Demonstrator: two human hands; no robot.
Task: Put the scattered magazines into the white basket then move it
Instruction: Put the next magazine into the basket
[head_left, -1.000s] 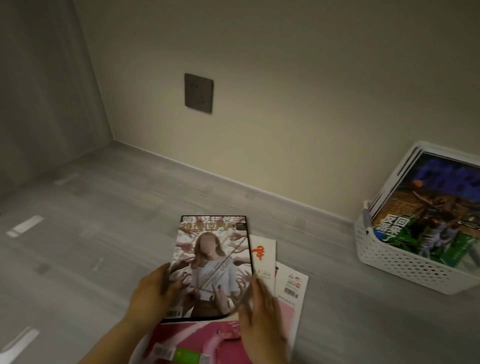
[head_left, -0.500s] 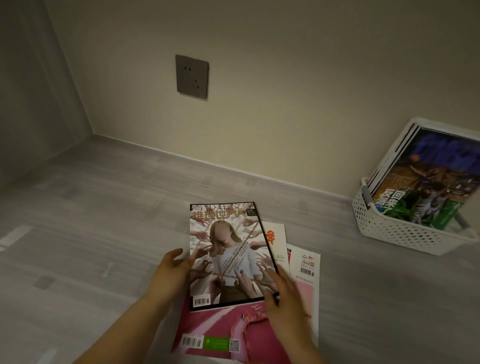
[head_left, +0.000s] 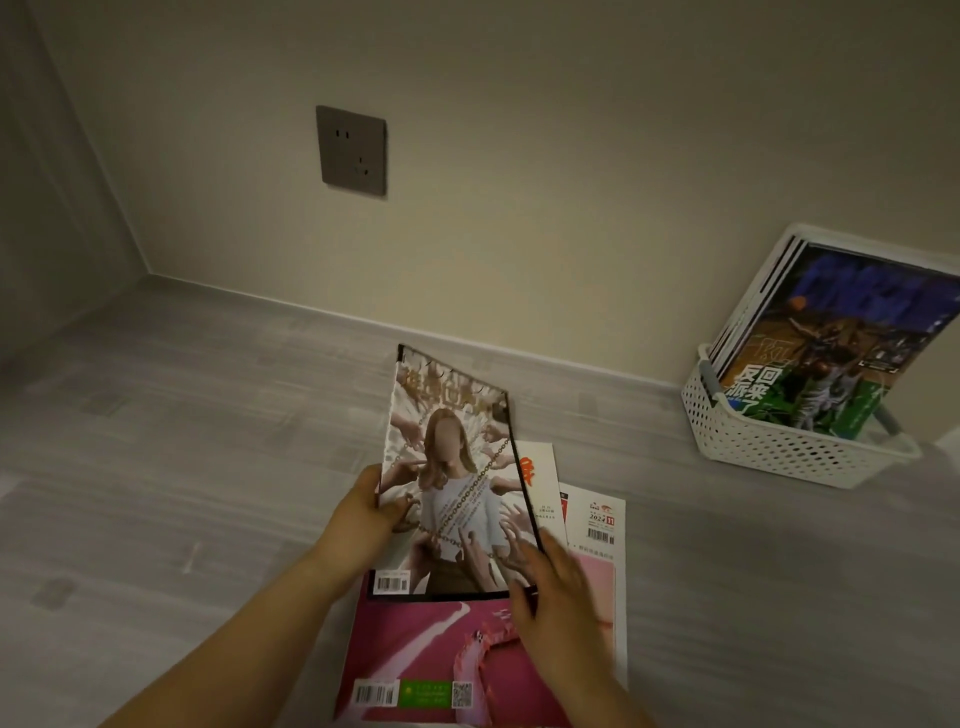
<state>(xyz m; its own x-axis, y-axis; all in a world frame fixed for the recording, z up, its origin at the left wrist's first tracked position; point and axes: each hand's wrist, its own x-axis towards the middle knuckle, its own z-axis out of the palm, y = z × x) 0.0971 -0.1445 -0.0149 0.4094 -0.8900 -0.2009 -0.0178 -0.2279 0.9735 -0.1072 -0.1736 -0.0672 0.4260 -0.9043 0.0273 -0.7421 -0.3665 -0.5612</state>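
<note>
Since a moment ago the top magazine (head_left: 457, 467) has tipped up off the pile, its far edge raised. Our left hand (head_left: 363, 514) pinches its left edge, thumb on the cover. Our right hand (head_left: 550, 587) lies at the lower right corner, fingers loosely spread, and we cannot tell whether it grips or only steadies. We judge this the pick-up step; next comes a carry rightward to the white basket (head_left: 779, 452), which stands by the wall, well apart, already holding upright magazines. A pink magazine (head_left: 441, 649) and white magazines (head_left: 597, 514) wait on the floor (head_left: 208, 467), partly covered; the basket's contents run off the frame at right.
</note>
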